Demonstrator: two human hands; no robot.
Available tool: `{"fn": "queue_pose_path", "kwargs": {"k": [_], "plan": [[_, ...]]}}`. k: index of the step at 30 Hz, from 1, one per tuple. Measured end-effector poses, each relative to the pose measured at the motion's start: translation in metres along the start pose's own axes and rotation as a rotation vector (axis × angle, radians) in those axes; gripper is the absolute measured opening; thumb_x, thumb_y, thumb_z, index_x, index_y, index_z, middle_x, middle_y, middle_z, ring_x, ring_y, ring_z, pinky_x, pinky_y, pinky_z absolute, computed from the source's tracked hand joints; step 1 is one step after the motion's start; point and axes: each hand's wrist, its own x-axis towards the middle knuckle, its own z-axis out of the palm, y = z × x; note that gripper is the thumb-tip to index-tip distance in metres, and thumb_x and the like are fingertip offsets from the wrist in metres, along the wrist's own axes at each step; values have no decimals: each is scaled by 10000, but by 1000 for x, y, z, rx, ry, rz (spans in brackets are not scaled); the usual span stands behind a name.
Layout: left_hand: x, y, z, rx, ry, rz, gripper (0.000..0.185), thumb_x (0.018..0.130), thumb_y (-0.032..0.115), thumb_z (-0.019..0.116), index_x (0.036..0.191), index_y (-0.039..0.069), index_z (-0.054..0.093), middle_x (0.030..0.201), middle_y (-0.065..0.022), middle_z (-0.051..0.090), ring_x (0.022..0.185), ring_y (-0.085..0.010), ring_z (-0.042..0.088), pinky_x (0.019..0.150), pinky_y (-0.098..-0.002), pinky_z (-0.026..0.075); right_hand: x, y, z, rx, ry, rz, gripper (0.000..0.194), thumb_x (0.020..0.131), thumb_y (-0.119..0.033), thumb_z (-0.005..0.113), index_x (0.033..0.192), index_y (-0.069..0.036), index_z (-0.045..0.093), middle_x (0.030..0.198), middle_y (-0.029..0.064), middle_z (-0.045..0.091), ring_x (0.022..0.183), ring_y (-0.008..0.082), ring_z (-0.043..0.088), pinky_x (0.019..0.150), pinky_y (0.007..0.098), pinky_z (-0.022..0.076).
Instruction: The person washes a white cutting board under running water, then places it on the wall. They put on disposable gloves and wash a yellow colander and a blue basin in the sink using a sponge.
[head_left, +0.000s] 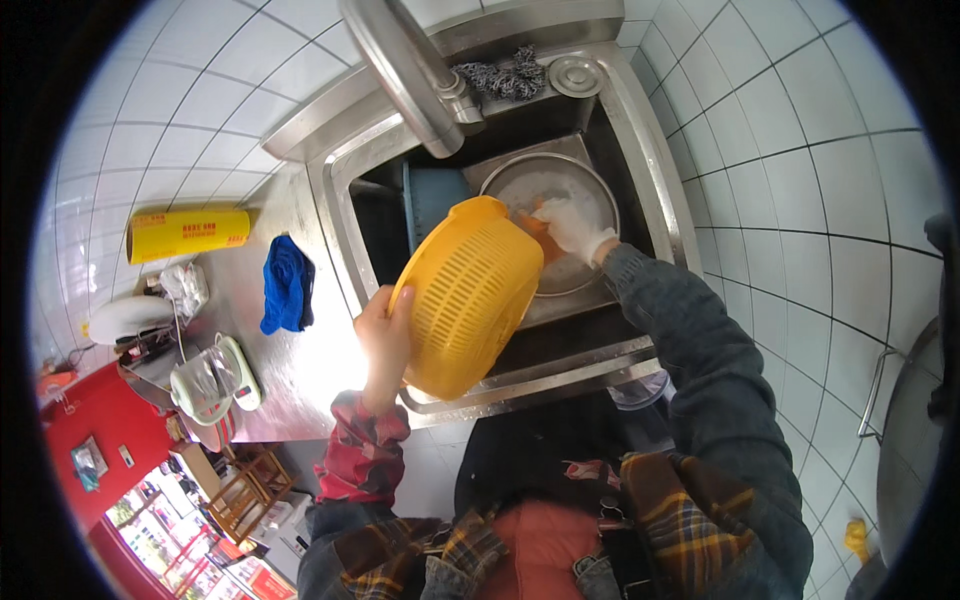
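Note:
My bare left hand (384, 334) grips the rim of a yellow plastic colander (469, 304), which is tilted over the sink with its slotted side facing me. My right hand (574, 226) wears a white glove and reaches into a round metal basin (551, 176) standing inside the sink. Orange pieces (553, 247), perhaps food, lie at its fingers in the basin; whether the fingers close on them I cannot tell. The inside of the colander is turned away from view.
A steel faucet (409, 82) arches over the stainless sink (660, 187). Beside the basin is a blue-grey container (435, 199). A scouring pad (510, 77) and a metal drain cover (576, 76) rest behind. Left stand a blue cloth (286, 285), a yellow roll (187, 234) and a clear jug (204, 382).

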Motion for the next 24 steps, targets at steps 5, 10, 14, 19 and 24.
{"fn": "queue_pose_path", "kwargs": {"k": [5, 10, 14, 19, 24], "plan": [[-7, -15, -8, -38, 70, -82, 278, 937, 228, 577, 860, -34, 631, 597, -52, 528, 567, -77, 448, 519, -253, 388, 11, 43, 57, -184, 86, 445, 422, 865, -151, 562, 1282, -112, 512, 1372, 170, 432, 1204, 374, 463, 930, 425, 450], [-7, -24, -12, -54, 89, -26, 292, 950, 229, 555, 879, -44, 631, 631, -57, 555, 600, -77, 456, 551, -257, 405, 16, 54, 100, -162, -24, 372, 399, 915, -219, 529, 1298, -112, 509, 1258, 171, 556, 1180, 343, 512, 915, 405, 455], [-5, -25, -11, -91, 108, -49, 297, 950, 229, 565, 865, -48, 630, 633, -41, 547, 598, -78, 452, 546, -253, 401, 36, 53, 58, 104, -155, 469, 313, 799, -244, 658, 1049, -57, 632, 1045, 163, 645, 980, 334, 616, 840, 394, 476], [-4, -25, -9, -51, 92, -52, 286, 944, 223, 579, 834, -37, 622, 608, -24, 509, 572, -73, 430, 520, -247, 378, 13, -19, -40, 530, -164, 189, 428, 680, -264, 741, 1017, -18, 646, 1034, 188, 626, 972, 335, 593, 844, 380, 465], [-6, -18, -5, -116, 53, -61, 286, 940, 225, 590, 801, -24, 616, 580, -17, 489, 538, -68, 397, 499, -245, 358, -14, -100, -109, 608, -156, -74, 481, 702, -288, 728, 1055, 20, 620, 1070, 194, 592, 983, 314, 586, 863, 367, 456]]}}
